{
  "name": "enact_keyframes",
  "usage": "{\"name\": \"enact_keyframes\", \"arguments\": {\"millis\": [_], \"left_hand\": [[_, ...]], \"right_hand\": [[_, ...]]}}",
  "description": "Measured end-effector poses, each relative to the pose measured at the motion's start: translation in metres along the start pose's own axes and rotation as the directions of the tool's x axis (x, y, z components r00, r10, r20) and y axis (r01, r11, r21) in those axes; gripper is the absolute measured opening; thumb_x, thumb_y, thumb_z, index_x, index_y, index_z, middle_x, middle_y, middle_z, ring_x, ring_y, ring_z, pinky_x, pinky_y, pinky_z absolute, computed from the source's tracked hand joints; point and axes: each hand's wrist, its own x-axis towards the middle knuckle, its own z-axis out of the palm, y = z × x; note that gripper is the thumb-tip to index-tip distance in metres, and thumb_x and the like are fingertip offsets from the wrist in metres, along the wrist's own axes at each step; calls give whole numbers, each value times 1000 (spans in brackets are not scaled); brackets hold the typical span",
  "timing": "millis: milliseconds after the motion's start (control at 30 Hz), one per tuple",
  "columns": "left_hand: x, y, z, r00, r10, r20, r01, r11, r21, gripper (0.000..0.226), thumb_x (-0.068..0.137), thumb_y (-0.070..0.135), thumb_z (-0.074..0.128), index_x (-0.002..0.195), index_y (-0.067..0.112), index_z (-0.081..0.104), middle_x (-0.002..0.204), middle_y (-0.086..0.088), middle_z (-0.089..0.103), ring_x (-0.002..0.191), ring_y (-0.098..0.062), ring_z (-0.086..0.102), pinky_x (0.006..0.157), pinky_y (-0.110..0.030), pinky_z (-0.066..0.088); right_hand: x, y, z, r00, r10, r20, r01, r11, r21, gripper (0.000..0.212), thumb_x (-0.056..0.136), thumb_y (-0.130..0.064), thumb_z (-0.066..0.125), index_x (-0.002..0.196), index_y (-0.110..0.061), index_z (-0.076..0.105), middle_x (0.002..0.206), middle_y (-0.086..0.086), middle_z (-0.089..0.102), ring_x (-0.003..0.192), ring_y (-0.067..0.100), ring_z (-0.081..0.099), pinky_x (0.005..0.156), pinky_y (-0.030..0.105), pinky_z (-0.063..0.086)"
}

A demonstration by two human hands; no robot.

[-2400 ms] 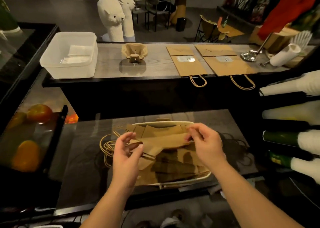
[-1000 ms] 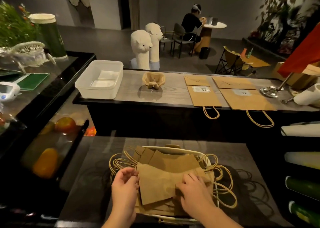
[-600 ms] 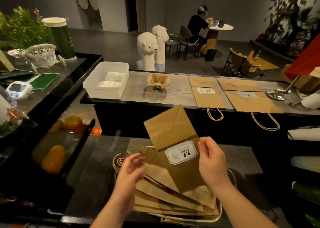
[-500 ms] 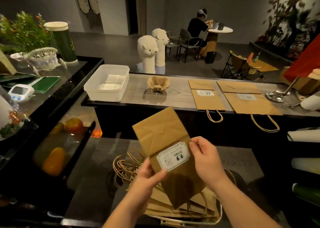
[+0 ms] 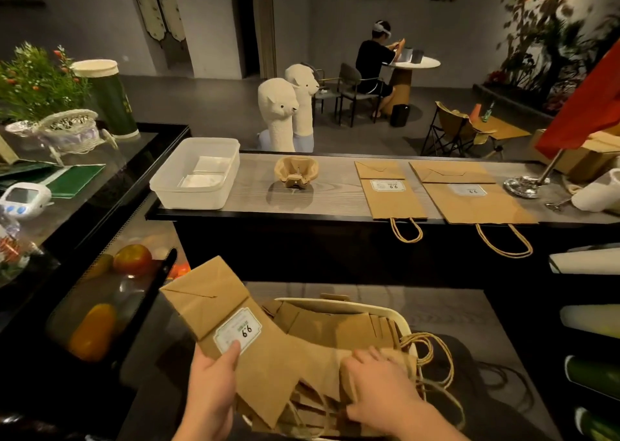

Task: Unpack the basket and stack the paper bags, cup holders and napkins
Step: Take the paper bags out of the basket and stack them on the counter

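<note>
Surface: grey wood-grain counter (image 5: 335,189), dim room.
Tub: white plastic tub (image 5: 188,197) holding white napkins (image 5: 208,172).
Basket: white basket (image 5: 339,303) of brown paper bags (image 5: 335,326), right hand (image 5: 379,383) flat atop.
Held: left hand (image 5: 211,383) grips labelled brown bag (image 5: 278,356) above basket.

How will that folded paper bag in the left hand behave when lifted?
Probably fairly stiff: the paper bag juts flat past the left hand without drooping. Likely light, since a thumb pinch holds it. The tangled cord handles by the basket may snag it.

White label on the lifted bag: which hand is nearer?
Left. The left hand holds the lifted bag, thumb on the label; the right hand rests apart, on bags in the basket.
</note>
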Motion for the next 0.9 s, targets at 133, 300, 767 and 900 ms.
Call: {"name": "enact_keyframes", "arguments": {"millis": [133, 300, 767, 900], "left_hand": [[-4, 2, -1, 998, 26, 51, -25, 1000, -14, 35, 100, -3, 56, 126, 22, 54, 113, -6, 70, 106, -28, 67, 96, -50, 50], [-3, 6, -1, 1000, 3, 11, -3, 999, -50, 42, 99, -4, 58, 133, 20, 52, 111, -6, 69, 105, -28, 65, 98, -51, 50], [-35, 8, 25, 905, -112, 410, 130, 991, -18, 59, 87, 62, 57, 130, 23, 62, 119, -6, 76, 107, -29, 74, 92, -49, 56], [-21, 10, 21, 959, -36, 281, 32, 999, 17, 33, 93, 19, 68, 125, 18, 62, 105, -3, 80, 96, -24, 77, 81, -43, 59]], "right_hand": [[-6, 0, -14, 994, -20, -112, 37, 987, 157, 27, 97, -41, 60, 123, -37, 63, 114, -12, 68, 106, 11, 63, 95, 32, 54], [-17, 23, -59, 828, 244, -505, 0, 900, 435, 19, 105, -29, 49, 119, -36, 60, 100, -14, 66, 85, 5, 63, 63, 17, 45], [-17, -56, -60, 868, 137, -478, 277, 665, 693, 14, 99, -39, 59, 110, -48, 59, 111, -23, 60, 104, -3, 56, 92, 24, 51], [-2, -60, -57, 826, 171, -537, 290, 689, 665, 15, 102, -42, 54, 115, -44, 61, 108, -22, 62, 102, -1, 57, 83, 14, 47]]}}
